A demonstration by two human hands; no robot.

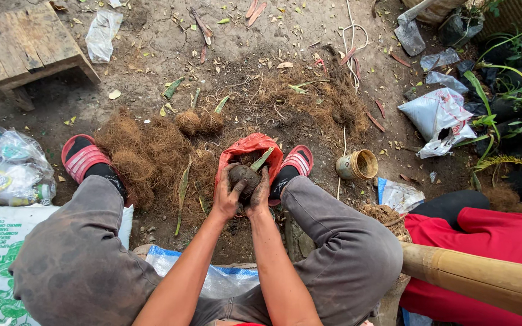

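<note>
A dark round ball of soil (244,176) sits cupped between both my hands, just above an open red plastic bag (246,147) on the ground. My left hand (226,196) wraps its left side and my right hand (260,194) presses its right side; both are dirty with soil. A green leaf (262,159) sticks up from behind the ball. I am seated low, knees apart in grey trousers, feet in red striped sandals (81,156).
Brown coconut fibre (152,151) is heaped on the dirt ahead, with two fibre-wrapped balls (199,122). A small tan pot (357,165) lies right of my foot. A wooden stool (22,42), plastic bags (10,169), potted plants (509,108), a bamboo pole (478,278) and another person's red garment (484,235) surround me.
</note>
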